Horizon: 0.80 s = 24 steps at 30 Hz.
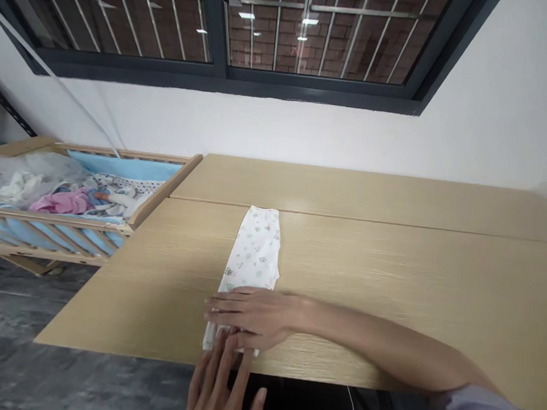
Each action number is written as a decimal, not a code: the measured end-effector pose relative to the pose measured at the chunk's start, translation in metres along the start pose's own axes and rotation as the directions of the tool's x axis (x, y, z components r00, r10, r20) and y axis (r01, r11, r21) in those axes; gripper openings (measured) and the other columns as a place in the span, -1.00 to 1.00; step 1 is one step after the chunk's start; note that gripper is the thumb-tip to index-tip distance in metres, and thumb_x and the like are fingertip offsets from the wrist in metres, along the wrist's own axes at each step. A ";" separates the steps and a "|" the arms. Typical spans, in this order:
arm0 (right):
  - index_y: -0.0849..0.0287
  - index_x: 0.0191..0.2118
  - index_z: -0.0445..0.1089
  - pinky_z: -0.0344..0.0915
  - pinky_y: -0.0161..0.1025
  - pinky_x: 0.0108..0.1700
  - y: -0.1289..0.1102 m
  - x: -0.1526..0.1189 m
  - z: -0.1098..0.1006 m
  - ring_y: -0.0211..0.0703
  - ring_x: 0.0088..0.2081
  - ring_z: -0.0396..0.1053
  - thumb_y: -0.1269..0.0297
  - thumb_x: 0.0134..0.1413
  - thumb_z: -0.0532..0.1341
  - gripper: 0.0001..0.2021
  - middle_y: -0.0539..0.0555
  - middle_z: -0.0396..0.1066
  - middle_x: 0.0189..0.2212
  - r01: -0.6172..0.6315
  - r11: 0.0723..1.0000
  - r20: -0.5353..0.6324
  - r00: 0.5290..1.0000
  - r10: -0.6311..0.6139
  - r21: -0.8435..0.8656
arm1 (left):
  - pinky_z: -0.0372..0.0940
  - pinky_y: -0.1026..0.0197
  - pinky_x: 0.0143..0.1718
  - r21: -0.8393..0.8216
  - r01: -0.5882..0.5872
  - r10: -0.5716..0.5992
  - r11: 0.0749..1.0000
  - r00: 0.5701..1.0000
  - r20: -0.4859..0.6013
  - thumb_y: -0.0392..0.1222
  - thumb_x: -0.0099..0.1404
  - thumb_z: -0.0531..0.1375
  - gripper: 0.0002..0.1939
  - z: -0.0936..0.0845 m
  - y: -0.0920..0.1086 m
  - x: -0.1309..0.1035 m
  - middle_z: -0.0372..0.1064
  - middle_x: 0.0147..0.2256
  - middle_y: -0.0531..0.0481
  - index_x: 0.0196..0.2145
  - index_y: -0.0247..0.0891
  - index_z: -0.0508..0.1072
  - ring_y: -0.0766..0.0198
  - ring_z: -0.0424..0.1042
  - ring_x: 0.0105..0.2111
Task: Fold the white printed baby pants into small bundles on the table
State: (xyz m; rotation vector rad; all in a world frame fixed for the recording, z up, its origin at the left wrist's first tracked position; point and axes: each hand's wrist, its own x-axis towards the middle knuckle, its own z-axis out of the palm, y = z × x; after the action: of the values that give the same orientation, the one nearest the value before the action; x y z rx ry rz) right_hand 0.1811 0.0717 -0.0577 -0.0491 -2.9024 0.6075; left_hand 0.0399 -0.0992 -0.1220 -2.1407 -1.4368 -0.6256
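While the table [413, 285] carried it flat, the cloth [255, 248] likely suited light pressing

It ran away from you, near end by the table's front edge. Your right hand [262, 311] lay across it, unclenched; your left hand [218, 393] reached that end, outstretched, gripping nothing, contact unclear. You likely needed even pressure, no dragging.

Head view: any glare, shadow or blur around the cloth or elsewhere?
Head view: bright light reflections in the window; head view: soft shadow on the table left of the cloth; head view: floor looks smeared, cloth print fairly distinct; head view: top right corner darkened.
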 end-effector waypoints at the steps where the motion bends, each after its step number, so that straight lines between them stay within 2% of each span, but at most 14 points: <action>1: 0.27 0.42 0.05 -0.10 -0.03 0.43 0.007 -0.001 0.001 -0.02 0.45 -0.12 0.11 0.39 0.10 -0.39 0.30 -0.02 0.41 -0.018 1.000 0.002 1.000 0.018 -0.014 | 0.18 -0.04 0.18 0.003 -0.007 0.007 1.000 1.000 0.014 -0.12 0.23 0.25 -0.40 -0.001 0.000 0.001 0.40 0.16 -0.33 0.22 -0.27 0.38 -0.13 0.39 0.16; 5: 0.13 0.46 -0.05 -0.23 0.11 0.45 0.053 -0.001 -0.012 0.06 0.47 -0.25 -0.04 0.41 0.02 -0.35 0.23 -0.21 0.46 -0.162 0.986 0.031 0.986 0.162 -0.031 | 0.14 -0.01 0.20 0.007 -0.023 0.023 1.000 0.998 0.060 -0.11 0.21 0.26 -0.35 -0.007 -0.001 0.007 0.36 0.20 -0.35 0.25 -0.28 0.36 -0.13 0.37 0.18; 8: 0.04 0.47 -0.10 -0.30 0.09 0.45 0.096 0.000 -0.030 0.03 0.48 -0.29 -0.13 0.39 -0.02 -0.32 0.15 -0.30 0.48 -0.285 0.957 0.037 0.957 0.288 -0.056 | 0.15 -0.01 0.17 0.025 -0.029 0.028 0.999 0.999 0.035 -0.11 0.21 0.24 -0.36 -0.008 -0.001 0.008 0.39 0.17 -0.35 0.24 -0.26 0.36 -0.10 0.39 0.16; 12: 0.04 0.47 -0.08 -0.37 0.05 0.46 0.154 -0.003 -0.049 0.01 0.48 -0.31 -0.15 0.38 -0.03 -0.32 0.11 -0.30 0.48 -0.441 0.891 -0.020 0.897 0.442 -0.107 | 0.17 -0.01 0.14 0.054 -0.044 0.044 0.998 0.999 0.001 -0.11 0.22 0.22 -0.38 -0.005 -0.002 0.008 0.43 0.12 -0.36 0.23 -0.24 0.37 -0.08 0.42 0.12; 15: 0.04 0.47 -0.08 -0.36 0.00 0.46 0.187 -0.006 -0.058 -0.02 0.48 -0.31 -0.09 0.41 -0.07 -0.35 0.07 -0.29 0.48 -0.520 0.844 -0.080 0.854 0.514 -0.128 | 0.18 0.00 0.14 0.067 -0.040 0.041 0.997 0.999 -0.012 -0.09 0.23 0.20 -0.39 -0.003 -0.002 0.006 0.44 0.12 -0.33 0.24 -0.21 0.36 -0.05 0.41 0.13; 20: 0.07 0.45 -0.02 -0.29 0.01 0.45 0.213 -0.006 -0.067 -0.01 0.47 -0.23 0.04 0.42 -0.06 -0.41 0.09 -0.21 0.47 -0.574 0.802 -0.159 0.818 0.553 -0.164 | 0.15 0.01 0.15 0.083 -0.037 0.040 0.996 0.999 -0.031 -0.11 0.25 0.19 -0.40 -0.002 -0.002 0.005 0.46 0.11 -0.30 0.25 -0.19 0.36 -0.03 0.41 0.13; 24: 0.21 0.45 -0.03 -0.29 0.02 0.45 0.203 -0.004 -0.074 0.02 0.48 -0.26 0.17 0.41 -0.04 -0.41 0.20 -0.21 0.47 -0.610 0.766 -0.274 0.786 0.553 -0.204 | 0.10 0.03 0.16 0.053 -0.015 0.014 0.998 1.000 0.023 -0.12 0.30 0.17 -0.44 -0.008 -0.004 0.008 0.43 0.16 -0.22 0.25 -0.14 0.36 0.01 0.41 0.13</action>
State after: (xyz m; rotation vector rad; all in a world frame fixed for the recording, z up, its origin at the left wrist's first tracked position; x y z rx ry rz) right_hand 0.1977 0.2869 -0.0735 -1.0317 -2.7169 0.2276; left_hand 0.0379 -0.0972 -0.1103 -2.1217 -1.4328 -0.5535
